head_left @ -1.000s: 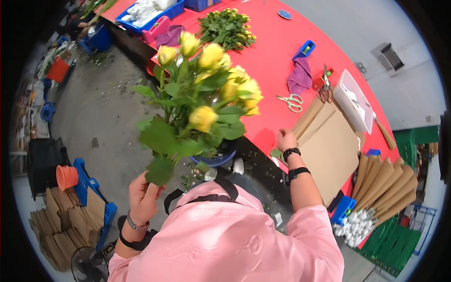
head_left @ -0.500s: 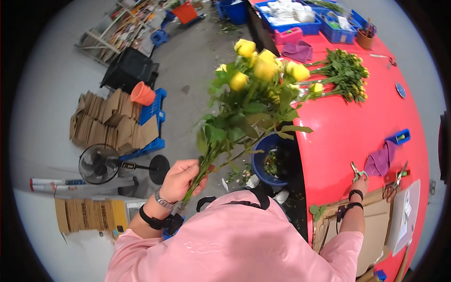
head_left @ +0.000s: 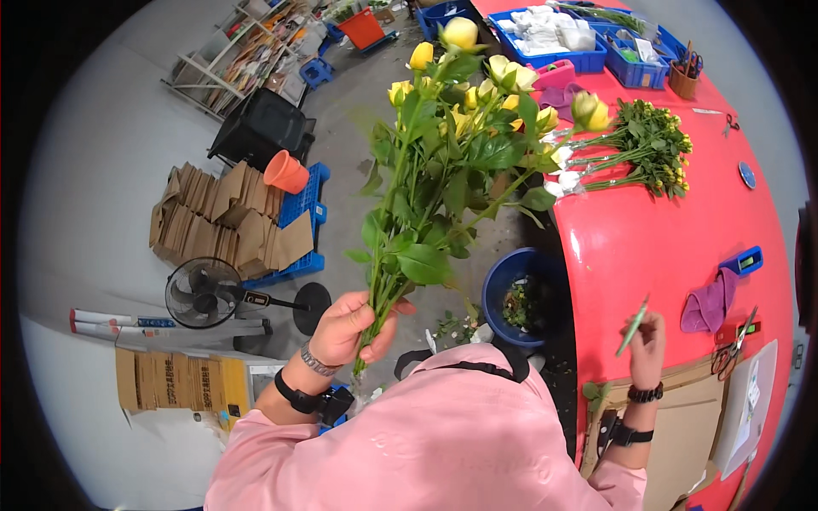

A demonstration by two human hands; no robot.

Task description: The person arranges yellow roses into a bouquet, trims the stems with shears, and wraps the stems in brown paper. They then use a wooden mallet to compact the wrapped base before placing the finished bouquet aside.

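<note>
My left hand (head_left: pixel 351 330) is closed around the lower stems of a bunch of yellow roses (head_left: pixel 462 145). Leafy stems fan upward from that grip, and the blooms spread at the top, partly in front of the table's far left corner. Over the red table (head_left: pixel 622 264), my right hand (head_left: pixel 648 345) grips a pair of green-handled pruning shears (head_left: pixel 633 326), seen nearly edge-on. Its fingers hide part of the tool. To the right of this hand lie a purple cloth (head_left: pixel 709 303) and a pair of scissors (head_left: pixel 734 345).
Bunches of small yellow-budded flowers (head_left: pixel 652 149) lie farther up the table, below blue baskets (head_left: pixel 558 47). A blue bucket (head_left: pixel 492 294) with cuttings stands on the floor beside the table. Cardboard (head_left: pixel 652 426) lies by my right forearm. A fan (head_left: pixel 204 294) is at left.
My right hand has lifted the pruning shears off the table. The roses in my left hand have turned more upright and their blooms reach higher. The whole view has shifted slightly.
</note>
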